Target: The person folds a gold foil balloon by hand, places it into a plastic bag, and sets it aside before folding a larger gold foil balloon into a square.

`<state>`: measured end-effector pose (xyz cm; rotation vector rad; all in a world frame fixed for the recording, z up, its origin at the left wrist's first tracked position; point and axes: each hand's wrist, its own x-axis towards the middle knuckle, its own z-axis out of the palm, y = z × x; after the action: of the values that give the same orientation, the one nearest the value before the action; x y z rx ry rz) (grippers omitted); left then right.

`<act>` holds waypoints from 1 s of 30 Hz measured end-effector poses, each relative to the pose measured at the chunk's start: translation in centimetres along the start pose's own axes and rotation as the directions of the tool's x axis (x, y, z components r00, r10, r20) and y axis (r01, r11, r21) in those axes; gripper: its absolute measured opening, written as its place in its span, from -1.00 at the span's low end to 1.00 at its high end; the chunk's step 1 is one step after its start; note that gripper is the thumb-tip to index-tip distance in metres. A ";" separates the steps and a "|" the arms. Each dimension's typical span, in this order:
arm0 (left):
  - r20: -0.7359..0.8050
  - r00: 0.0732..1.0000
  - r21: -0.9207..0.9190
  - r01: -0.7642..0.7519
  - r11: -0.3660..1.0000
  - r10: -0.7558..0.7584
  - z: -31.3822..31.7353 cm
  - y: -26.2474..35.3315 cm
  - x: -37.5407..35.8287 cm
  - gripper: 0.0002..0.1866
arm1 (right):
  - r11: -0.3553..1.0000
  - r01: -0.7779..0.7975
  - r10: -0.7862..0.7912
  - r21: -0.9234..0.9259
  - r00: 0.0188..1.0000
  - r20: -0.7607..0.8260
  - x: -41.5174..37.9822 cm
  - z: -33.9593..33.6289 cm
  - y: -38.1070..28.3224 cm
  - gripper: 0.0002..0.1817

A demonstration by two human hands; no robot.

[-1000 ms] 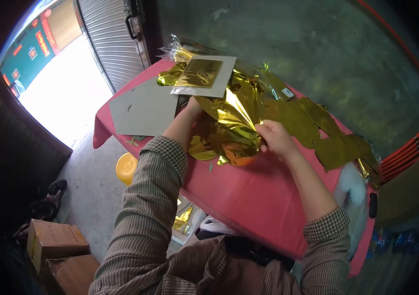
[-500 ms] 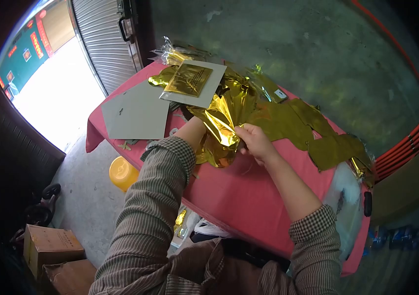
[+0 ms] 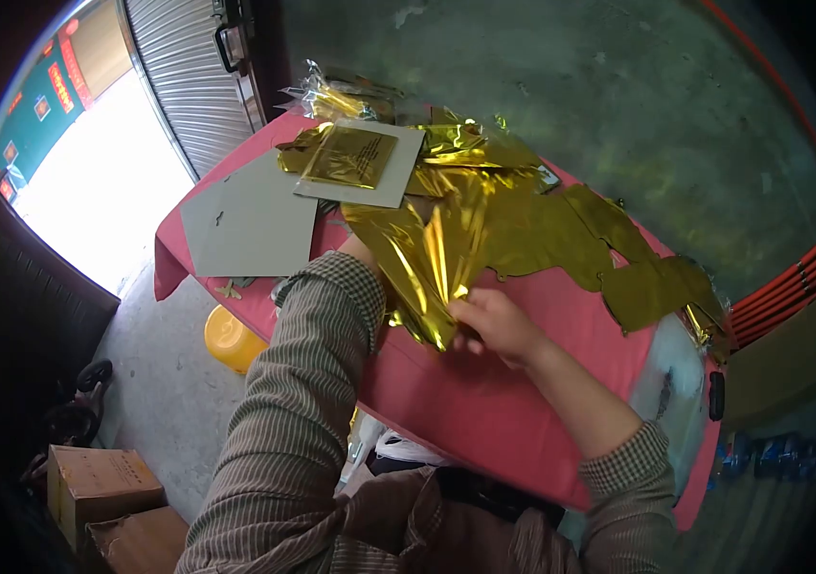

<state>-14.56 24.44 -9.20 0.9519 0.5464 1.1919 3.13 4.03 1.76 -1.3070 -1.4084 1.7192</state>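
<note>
My right hand [image 3: 496,325] pinches the lower edge of a crumpled, shiny gold foil balloon [image 3: 441,244], limp and without air. The foil spreads upward from those fingers in bright folds. Behind it, my left hand [image 3: 362,251] shows only at the wrist; its fingers are hidden under the foil. Just above the left wrist lies a clear packet [image 3: 352,158] with folded gold foil and printed text, on a pale card [image 3: 398,172]. To the right, flat gold foil shapes [image 3: 556,239] with rounded outlines are spread over the pink cloth [image 3: 484,411].
A large grey-white board [image 3: 250,225] lies on the table's left part. Clear plastic packets [image 3: 336,96] sit at the back edge. A yellow bucket [image 3: 233,340] and cardboard boxes [image 3: 101,483] stand on the floor at left. Orange-red hoses [image 3: 795,277] run along the right.
My right hand has drawn the foil's edge slightly down toward me, and the foil has spread out wider. The view has shifted slightly.
</note>
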 end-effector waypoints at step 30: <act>-0.096 0.918 -0.180 0.365 0.913 -0.386 9.1 5.2 -8.4 -0.67 | 0.972 -0.218 0.236 0.091 0.894 -0.380 -20.9 -8.2 7.0 -0.91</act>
<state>-12.74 13.96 -1.06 0.6001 0.6936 0.9340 19.50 -12.81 2.29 -1.7306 -1.0138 1.5081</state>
